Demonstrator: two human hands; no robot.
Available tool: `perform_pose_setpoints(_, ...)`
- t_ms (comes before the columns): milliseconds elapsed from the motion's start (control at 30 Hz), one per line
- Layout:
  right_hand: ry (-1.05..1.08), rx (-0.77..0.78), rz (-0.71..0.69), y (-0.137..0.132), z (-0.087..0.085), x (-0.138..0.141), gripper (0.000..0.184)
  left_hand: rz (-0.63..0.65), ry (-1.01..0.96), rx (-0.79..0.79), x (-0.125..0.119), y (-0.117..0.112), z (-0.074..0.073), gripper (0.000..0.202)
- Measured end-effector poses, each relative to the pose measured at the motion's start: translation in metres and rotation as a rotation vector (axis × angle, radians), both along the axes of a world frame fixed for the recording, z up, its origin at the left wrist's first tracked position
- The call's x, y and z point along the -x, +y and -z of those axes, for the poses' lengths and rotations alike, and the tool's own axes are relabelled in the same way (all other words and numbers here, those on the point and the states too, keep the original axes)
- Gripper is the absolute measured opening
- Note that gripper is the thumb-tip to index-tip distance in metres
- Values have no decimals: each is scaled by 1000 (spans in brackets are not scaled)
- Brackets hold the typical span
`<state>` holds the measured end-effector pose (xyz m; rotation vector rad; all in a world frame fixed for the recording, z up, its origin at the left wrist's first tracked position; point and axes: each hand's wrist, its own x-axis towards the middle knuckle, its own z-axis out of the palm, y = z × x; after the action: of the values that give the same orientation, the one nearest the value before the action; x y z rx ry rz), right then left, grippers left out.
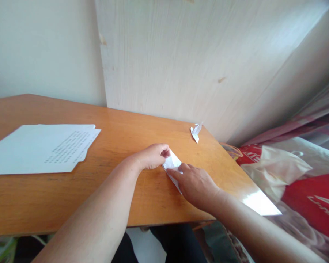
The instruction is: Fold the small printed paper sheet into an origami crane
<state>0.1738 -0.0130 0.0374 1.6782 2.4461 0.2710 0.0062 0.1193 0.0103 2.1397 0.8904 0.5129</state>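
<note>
A folded white sheet of paper (174, 159) lies on the wooden table (142, 204) between my two hands. At its upper left corner, my left hand (155, 155) is closed, with thumb and fingers pinching the paper's edge. My right hand (196, 182) rests over the lower right part of the sheet, its index finger stretched out and pressing on the paper. That hand covers some of the sheet, and its other fingers are partly curled.
A stack of white paper (33, 149) with printed rows sits at the left. Near the table's far right corner stands a small folded paper piece (196, 131). Red bags (315, 204) and a pale plastic bag (276, 168) lie beyond the right edge. A pale board (164, 58) rises behind.
</note>
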Motion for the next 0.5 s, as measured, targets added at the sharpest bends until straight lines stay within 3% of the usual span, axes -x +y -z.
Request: perform_pose_setpoints(500, 15, 26, -10, 0, 0, -3, 39, 61, 190, -175, -3, -13, -6, 18)
